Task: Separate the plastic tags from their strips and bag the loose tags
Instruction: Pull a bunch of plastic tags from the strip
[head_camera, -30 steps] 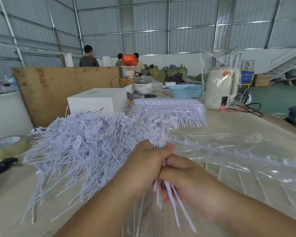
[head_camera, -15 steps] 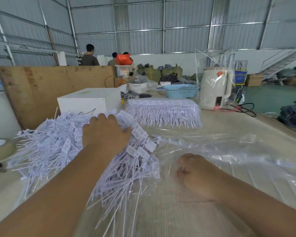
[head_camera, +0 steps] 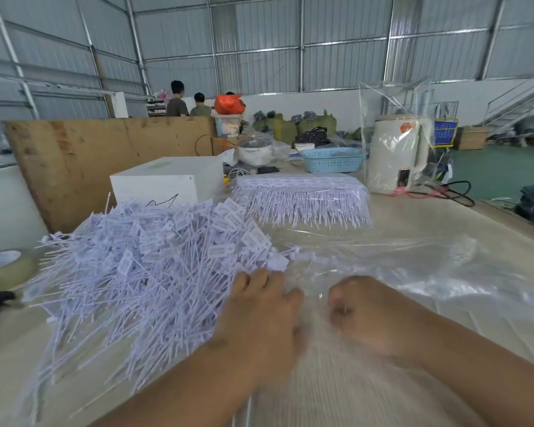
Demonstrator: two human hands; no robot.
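Loose tags (head_camera: 142, 272) left, bag (head_camera: 413, 272) right (strips (head_camera: 302, 201) behind).

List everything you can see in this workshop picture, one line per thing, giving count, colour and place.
loose tags: one big heap, white, table left
tag strips: one stack, white, behind the heap
plastic bag: one, clear, table right
box: one, white, behind the heap
basket: one, blue, far table
tape roll: one, tan, left edge
left hand: one, on the heap's near edge
right hand: one, curled, on the bag
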